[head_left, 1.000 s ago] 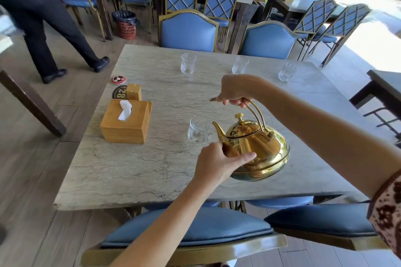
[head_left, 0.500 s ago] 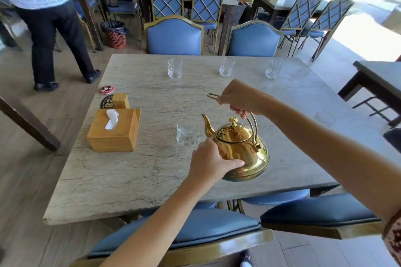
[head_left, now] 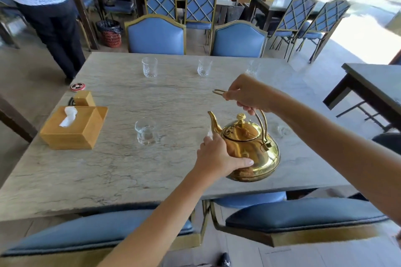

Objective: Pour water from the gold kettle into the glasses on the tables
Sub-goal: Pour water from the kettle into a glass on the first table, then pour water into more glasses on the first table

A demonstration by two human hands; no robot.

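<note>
The gold kettle is held over the marble table, nearly level, spout pointing left and away. My right hand grips its arched handle from above. My left hand is pressed against the kettle's left side. A near glass with a little water in it stands left of the spout, apart from it. Three more glasses stand along the far side: left, middle, and right, partly behind my right hand. A blurred glass shows right of the kettle.
A wooden tissue box and a small wooden block sit at the table's left, with a round coaster beyond. Blue chairs ring the table. A person stands far left. A dark table is to the right.
The kettle has tipped back towards level and moved right, away from the near glass. Both hands stay on it. The person at far left has come closer.
</note>
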